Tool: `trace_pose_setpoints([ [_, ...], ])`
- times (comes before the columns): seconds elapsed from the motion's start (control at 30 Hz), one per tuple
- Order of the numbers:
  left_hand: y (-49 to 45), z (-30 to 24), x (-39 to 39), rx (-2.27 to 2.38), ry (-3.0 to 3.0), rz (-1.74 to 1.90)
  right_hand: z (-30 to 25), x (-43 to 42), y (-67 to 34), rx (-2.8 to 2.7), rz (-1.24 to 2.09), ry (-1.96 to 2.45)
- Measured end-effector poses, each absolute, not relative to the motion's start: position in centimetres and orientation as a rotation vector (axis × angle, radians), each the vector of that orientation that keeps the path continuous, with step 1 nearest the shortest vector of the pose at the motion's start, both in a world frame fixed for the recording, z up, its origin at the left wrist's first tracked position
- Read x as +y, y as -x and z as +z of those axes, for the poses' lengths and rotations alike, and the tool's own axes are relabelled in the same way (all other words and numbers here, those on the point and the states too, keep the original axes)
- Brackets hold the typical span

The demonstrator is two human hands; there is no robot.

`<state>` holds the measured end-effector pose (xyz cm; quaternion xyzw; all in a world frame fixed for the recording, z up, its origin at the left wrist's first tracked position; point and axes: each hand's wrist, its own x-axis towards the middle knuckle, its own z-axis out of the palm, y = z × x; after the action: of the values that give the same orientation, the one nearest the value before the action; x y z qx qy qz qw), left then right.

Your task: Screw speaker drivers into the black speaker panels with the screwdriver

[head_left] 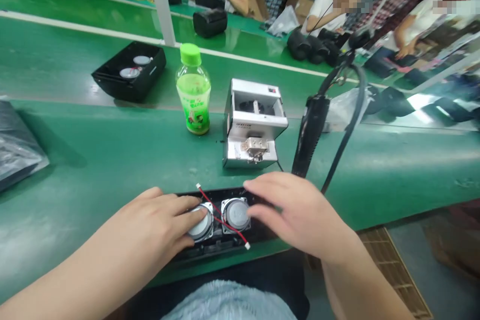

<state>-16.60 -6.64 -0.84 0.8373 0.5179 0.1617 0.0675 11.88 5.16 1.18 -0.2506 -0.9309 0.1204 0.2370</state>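
Observation:
A black speaker housing (221, 246) lies at the table's near edge, holding two round silver speaker drivers, the left driver (200, 224) and the right driver (236, 214). Red wires (233, 228) with white plugs cross over them. My left hand (161, 222) rests on the left driver, fingers stretched out and apart. At the right driver's edge is my right hand (288, 210), thumb and fingers spread with nothing between them. Behind the housing stands a silver screw feeder machine (255, 125). A black electric screwdriver (311, 132) hangs upright to its right.
A green-capped bottle (194, 92) stands left of the machine. Another black housing (131, 72) with two drivers sits farther back. A plastic-wrapped package (17, 147) lies at far left. A white post (161, 2) rises behind. Other people work across the table among several black housings.

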Motion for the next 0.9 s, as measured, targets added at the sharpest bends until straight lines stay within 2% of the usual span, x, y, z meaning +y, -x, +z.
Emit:
trace_pose_setpoints([
  [0.13, 17.5, -1.9, -7.3, 1.569, -2.646, 0.531, 0.7, 9.3, -12.0, -1.88, 0.036, 1.058],
  [0.23, 18.3, -3.2, -7.8, 1.605, -2.641, 0.519, -0.3, 12.3, -12.2, -1.656, 0.047, 1.222],
  [0.37, 20.1, -3.6, -8.2, 1.61, -2.657, 0.431, -2.2, 13.7, -13.8, -1.531, 0.382, 1.4],
  [0.5, 21.7, -2.7, -8.8, 1.659, -2.576, 0.446, -3.3, 13.3, -15.8, -1.431, 0.799, 1.347],
  [0.63, 20.0, -2.2, -9.7, 1.813, -2.373, 0.613, -1.2, 12.4, -16.6, -1.288, 0.901, 1.168],
  [0.77, 16.5, -2.8, -9.4, 1.778, -2.499, 0.509, 2.1, 11.7, -16.6, -1.163, 0.902, 0.908],
  [0.9, 14.9, -3.5, -8.9, 1.777, -2.559, 0.461, 2.9, 12.2, -16.0, -1.063, 1.247, 0.872],
])
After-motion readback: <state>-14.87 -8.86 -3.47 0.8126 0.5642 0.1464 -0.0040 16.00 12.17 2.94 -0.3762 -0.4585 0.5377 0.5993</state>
